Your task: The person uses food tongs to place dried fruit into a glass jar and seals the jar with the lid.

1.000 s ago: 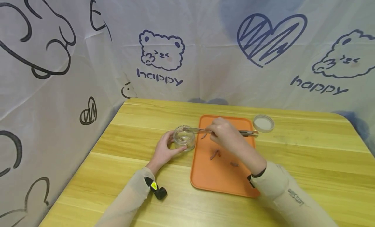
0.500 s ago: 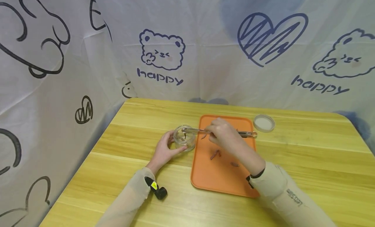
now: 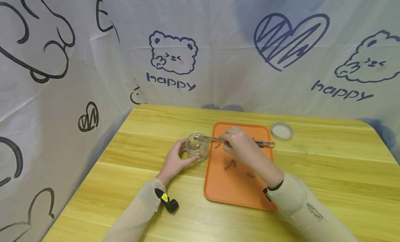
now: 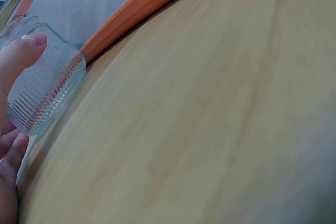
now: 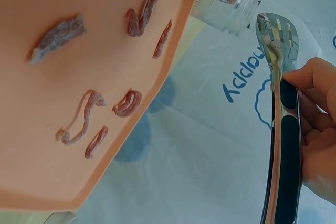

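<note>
My left hand [image 3: 175, 161] grips a small clear glass jar [image 3: 200, 156] standing at the tray's left edge, its thumb on the near side. In the left wrist view the jar's ribbed wall [image 4: 50, 85] shows between thumb and fingers. My right hand [image 3: 239, 141] holds metal tongs [image 5: 286, 156] with dark grips, their slotted heads over the jar's mouth. No piece shows hanging from the tongs; something small and dark lies in the jar. Several reddish-brown dried meat strips [image 5: 149, 3] lie on the orange tray [image 3: 231, 190], some straight, some curled.
A round lid [image 3: 282, 131] lies on the wooden table [image 3: 328, 165] past the tray's far right corner. A printed white cloth [image 3: 225, 78] hangs behind and to the left of the table. A black device [image 3: 168, 202] is strapped to the left wrist.
Half a second ago a dark strip hung from the tongs into the jar; now it no longer hangs there. Both hands have hardly moved, and the tray's strips lie as before.
</note>
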Tool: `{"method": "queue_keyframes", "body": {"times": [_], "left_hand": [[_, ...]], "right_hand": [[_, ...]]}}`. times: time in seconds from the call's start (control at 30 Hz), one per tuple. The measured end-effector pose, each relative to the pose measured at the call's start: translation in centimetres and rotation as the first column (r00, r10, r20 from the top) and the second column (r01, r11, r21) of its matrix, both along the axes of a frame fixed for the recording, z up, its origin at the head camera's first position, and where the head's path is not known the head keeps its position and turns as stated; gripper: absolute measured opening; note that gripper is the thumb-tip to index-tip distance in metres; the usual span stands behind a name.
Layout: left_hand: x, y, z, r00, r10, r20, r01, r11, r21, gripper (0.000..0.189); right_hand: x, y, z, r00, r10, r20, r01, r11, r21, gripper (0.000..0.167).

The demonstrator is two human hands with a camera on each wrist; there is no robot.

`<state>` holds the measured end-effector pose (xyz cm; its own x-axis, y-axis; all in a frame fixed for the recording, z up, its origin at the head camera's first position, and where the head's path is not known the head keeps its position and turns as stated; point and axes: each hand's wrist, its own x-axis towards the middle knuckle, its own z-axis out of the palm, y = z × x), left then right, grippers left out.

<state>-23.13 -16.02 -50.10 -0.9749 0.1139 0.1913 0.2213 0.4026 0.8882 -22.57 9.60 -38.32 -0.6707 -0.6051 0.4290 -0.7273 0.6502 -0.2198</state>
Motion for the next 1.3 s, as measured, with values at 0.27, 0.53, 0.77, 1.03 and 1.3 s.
{"method": "queue_keyframes", "body": {"times": [0.27, 0.53, 0.77, 1.03, 1.3], "left_hand": [[-0.1, 0.0, 0.0, 1.000, -0.001, 0.006, 0.001, 1.000, 0.002, 0.077], [0.0, 0.0, 0.0, 1.000, -0.005, 0.001, 0.005, 1.000, 0.011, 0.077], [0.1, 0.1, 0.3, 1.000, -0.018, 0.004, 0.018, 0.999, 0.038, 0.077], [1.9, 0.9, 3.5, 0.999, -0.039, 0.010, 0.039, 0.999, 0.023, 0.072], [2.0, 0.9, 3.7, 0.999, -0.034, 0.020, 0.034, 0.999, 0.027, 0.072]], "right_hand": [[0.0, 1.3, 0.7, 0.999, -0.038, 0.026, 0.039, 0.999, -0.023, 0.018], [-0.5, 3.6, 0.7, 0.994, -0.103, 0.039, 0.105, 0.994, -0.043, 0.019], [-0.7, 6.2, 0.3, 0.988, -0.147, 0.039, 0.150, 0.987, -0.067, 0.020], [-0.8, 9.4, -0.2, 0.972, -0.229, 0.049, 0.230, 0.973, -0.021, 0.020], [-0.8, 12.7, -1.6, 0.953, -0.282, 0.115, 0.284, 0.959, -0.005, 0.020]]}}
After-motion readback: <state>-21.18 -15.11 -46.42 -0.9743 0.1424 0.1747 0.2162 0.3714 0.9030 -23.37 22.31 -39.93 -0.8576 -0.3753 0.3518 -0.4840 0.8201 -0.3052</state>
